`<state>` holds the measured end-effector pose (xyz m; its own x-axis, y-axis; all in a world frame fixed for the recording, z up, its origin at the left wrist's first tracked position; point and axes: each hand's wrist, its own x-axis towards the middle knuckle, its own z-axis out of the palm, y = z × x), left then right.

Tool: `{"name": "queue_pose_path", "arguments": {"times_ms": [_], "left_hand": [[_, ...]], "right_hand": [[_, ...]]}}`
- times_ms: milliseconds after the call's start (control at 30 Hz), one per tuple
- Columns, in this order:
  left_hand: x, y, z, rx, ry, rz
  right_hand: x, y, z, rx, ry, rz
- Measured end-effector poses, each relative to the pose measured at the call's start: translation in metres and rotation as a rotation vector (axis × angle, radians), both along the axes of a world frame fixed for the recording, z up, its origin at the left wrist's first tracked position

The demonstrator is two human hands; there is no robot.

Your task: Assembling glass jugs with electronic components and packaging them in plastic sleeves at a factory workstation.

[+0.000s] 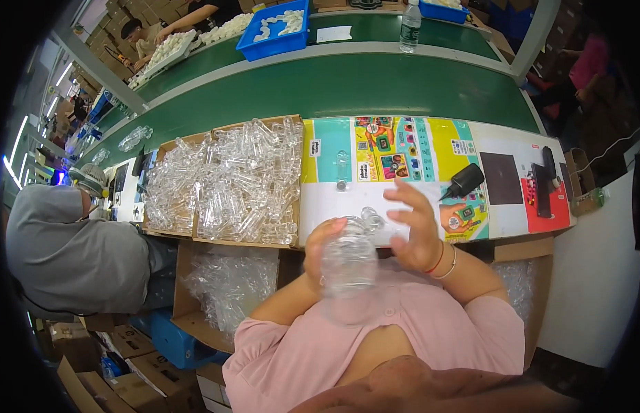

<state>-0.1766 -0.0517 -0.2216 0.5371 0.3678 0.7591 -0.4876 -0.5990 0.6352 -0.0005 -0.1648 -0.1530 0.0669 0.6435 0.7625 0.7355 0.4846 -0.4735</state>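
My left hand (322,249) is wrapped round the side of a clear plastic bottle-shaped piece (349,265), close to my chest; motion blurs it. To its right my right hand (417,230) is raised with fingers spread and nothing in them. Between the hands, by the table's near edge, lies a small clear plastic part (371,219). Another clear part (342,167) rests farther back on the printed card. A black squeeze bottle (465,179) with a pointed nozzle lies right of my right hand.
Cardboard trays (194,227) heaped with clear plastic parts stand at left. A box of clear pieces (230,286) sits below the table edge. A green conveyor (333,86) runs behind, with a blue bin (273,43) and water bottle (410,29). A grey-clothed person (86,255) sits left.
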Motion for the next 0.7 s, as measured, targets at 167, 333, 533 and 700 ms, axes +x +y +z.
{"name": "queue_pose_path", "arguments": {"times_ms": [167,333,533,700], "left_hand": [[-0.036,0.004,-0.012,-0.216,0.376,-0.189],[-0.029,0.014,0.003,-0.560,-0.127,0.053],[-0.035,0.022,0.028,-1.130,0.034,-0.416],[-0.043,0.022,0.012,-1.145,-0.059,-0.122]], "right_hand": [[-0.036,0.012,-0.017,-0.091,-0.095,0.129],[-0.040,0.025,-0.040,-0.558,0.815,0.694],[-0.034,0.046,-0.027,-0.772,0.965,0.938],[0.029,0.108,-0.026,-0.910,0.264,-0.059]]}}
